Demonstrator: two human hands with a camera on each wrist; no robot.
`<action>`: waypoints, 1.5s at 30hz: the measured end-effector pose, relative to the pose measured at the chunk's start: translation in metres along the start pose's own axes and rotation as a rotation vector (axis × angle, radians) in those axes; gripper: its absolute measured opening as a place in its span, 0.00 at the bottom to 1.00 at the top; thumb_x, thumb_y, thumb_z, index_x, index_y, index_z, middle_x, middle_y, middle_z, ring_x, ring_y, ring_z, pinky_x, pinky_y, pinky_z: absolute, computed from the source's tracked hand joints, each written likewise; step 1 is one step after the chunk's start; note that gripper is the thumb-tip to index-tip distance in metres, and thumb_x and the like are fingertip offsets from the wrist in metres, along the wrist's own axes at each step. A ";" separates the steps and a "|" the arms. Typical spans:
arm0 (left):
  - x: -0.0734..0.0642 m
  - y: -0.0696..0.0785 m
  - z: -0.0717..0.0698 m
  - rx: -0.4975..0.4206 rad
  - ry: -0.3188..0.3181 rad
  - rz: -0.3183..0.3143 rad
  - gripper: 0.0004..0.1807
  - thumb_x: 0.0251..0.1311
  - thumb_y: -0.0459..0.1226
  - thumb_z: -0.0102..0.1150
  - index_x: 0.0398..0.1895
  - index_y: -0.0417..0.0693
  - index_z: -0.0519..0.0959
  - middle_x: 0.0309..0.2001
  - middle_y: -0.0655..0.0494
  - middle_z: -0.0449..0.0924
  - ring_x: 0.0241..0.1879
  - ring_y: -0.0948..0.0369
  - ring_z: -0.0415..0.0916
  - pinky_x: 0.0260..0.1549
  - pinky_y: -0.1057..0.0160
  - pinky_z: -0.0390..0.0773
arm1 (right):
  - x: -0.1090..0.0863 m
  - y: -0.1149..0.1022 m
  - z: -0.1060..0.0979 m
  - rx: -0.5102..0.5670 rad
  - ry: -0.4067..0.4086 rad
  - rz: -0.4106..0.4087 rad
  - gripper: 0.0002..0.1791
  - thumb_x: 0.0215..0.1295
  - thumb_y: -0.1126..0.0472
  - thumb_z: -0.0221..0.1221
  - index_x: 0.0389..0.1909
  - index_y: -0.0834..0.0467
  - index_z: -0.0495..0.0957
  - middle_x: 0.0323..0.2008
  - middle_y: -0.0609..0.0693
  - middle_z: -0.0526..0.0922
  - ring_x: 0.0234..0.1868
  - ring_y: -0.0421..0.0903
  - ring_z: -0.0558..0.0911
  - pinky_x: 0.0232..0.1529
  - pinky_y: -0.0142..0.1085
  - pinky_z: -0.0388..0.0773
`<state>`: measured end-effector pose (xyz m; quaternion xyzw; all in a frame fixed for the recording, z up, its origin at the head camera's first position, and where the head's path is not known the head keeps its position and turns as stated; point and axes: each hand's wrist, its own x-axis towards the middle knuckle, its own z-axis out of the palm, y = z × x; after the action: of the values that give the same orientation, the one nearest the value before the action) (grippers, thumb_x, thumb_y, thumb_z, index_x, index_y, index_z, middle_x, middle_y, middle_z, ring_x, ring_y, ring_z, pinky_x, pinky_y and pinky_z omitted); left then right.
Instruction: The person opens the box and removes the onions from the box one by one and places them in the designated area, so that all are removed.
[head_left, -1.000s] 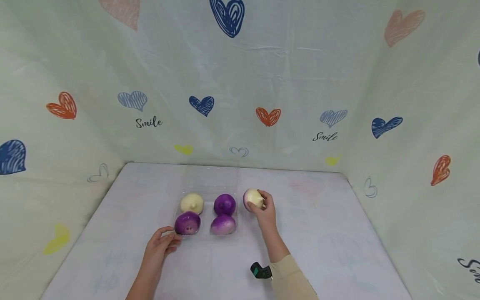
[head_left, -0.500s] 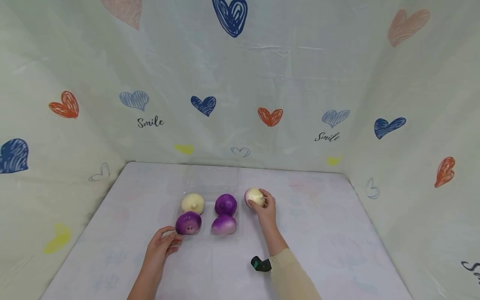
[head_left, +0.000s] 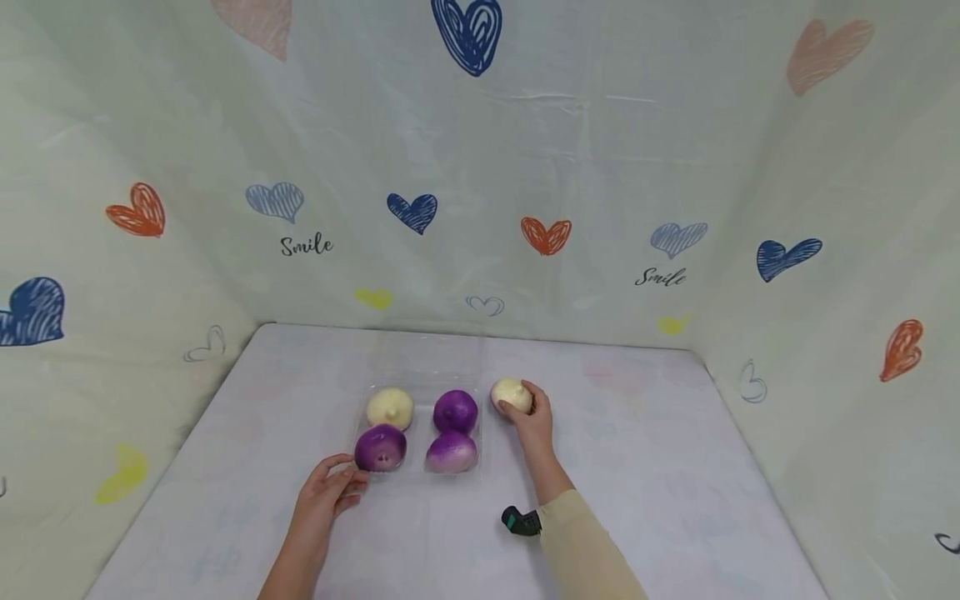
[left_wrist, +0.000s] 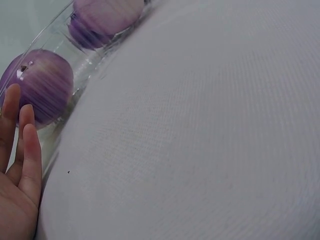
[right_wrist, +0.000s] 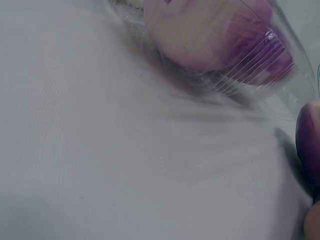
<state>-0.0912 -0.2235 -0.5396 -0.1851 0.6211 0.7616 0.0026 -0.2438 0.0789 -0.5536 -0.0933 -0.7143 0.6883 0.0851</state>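
My right hand [head_left: 533, 423] holds a white and purple onion [head_left: 510, 395] just right of a clear plastic clamshell box [head_left: 417, 454]. In the right wrist view that onion [right_wrist: 308, 145] shows at the right edge, close over the table. Inside the box are a cream-white onion [head_left: 390, 408] at back left, a purple onion [head_left: 381, 447] at front left, and two more purple onions [head_left: 455, 412] on the right side. My left hand [head_left: 327, 492] is at the box's front left corner, fingertips against its clear wall beside the front left onion [left_wrist: 40, 87], fingers loosely extended.
The box's transparent lid [head_left: 427, 352] stands folded back behind it. A black wrist camera [head_left: 521, 522] juts from the right sleeve [head_left: 585, 542]. Around the white table [head_left: 637, 467] hangs a pale curtain [head_left: 480, 150] printed with hearts.
The head view has shifted slightly. The onion in my right hand has turned a little and shows less purple. My left hand stays at the box corner.
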 end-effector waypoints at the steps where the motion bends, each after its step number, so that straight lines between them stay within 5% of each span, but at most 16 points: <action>1: 0.000 0.000 0.000 -0.004 -0.003 -0.003 0.09 0.71 0.36 0.51 0.52 0.48 0.72 0.34 0.58 0.85 0.37 0.62 0.81 0.38 0.65 0.79 | 0.000 0.001 0.000 0.000 0.005 -0.006 0.33 0.50 0.71 0.70 0.60 0.66 0.71 0.63 0.65 0.67 0.65 0.60 0.67 0.64 0.49 0.64; 12: -0.001 -0.001 0.001 -0.011 -0.026 0.032 0.12 0.72 0.38 0.51 0.54 0.43 0.70 0.35 0.59 0.85 0.38 0.63 0.80 0.38 0.66 0.79 | -0.001 0.007 -0.001 -0.027 0.009 -0.042 0.33 0.50 0.71 0.71 0.60 0.65 0.72 0.62 0.62 0.69 0.65 0.58 0.67 0.65 0.48 0.63; 22: 0.000 0.000 0.001 -0.014 -0.030 0.016 0.12 0.72 0.39 0.51 0.54 0.46 0.70 0.35 0.61 0.85 0.39 0.64 0.80 0.40 0.66 0.78 | -0.021 -0.030 -0.003 -0.038 -0.042 -0.115 0.31 0.53 0.74 0.67 0.60 0.72 0.70 0.62 0.70 0.68 0.64 0.65 0.66 0.63 0.53 0.63; 33: -0.002 -0.001 -0.002 -0.002 -0.039 0.043 0.14 0.72 0.37 0.50 0.56 0.41 0.68 0.35 0.61 0.85 0.38 0.65 0.80 0.38 0.67 0.78 | -0.002 0.012 0.000 -0.052 -0.052 -0.117 0.33 0.53 0.69 0.70 0.61 0.64 0.72 0.64 0.63 0.68 0.67 0.60 0.64 0.67 0.49 0.60; 40: -0.003 0.001 -0.001 -0.003 -0.038 0.035 0.12 0.73 0.37 0.50 0.55 0.44 0.69 0.35 0.61 0.85 0.38 0.65 0.80 0.38 0.67 0.78 | -0.024 -0.030 -0.004 -0.026 -0.070 -0.150 0.30 0.53 0.74 0.67 0.58 0.72 0.71 0.62 0.70 0.65 0.66 0.66 0.63 0.67 0.53 0.58; 45: -0.003 0.000 -0.001 0.002 -0.027 0.040 0.12 0.73 0.37 0.50 0.54 0.44 0.70 0.35 0.61 0.85 0.37 0.65 0.80 0.38 0.67 0.78 | -0.025 -0.031 -0.007 -0.005 -0.065 -0.141 0.30 0.54 0.74 0.66 0.59 0.73 0.70 0.62 0.70 0.65 0.66 0.66 0.62 0.67 0.53 0.56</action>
<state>-0.0880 -0.2233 -0.5383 -0.1622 0.6253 0.7633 -0.0038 -0.2183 0.0779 -0.5219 -0.0207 -0.7233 0.6814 0.1098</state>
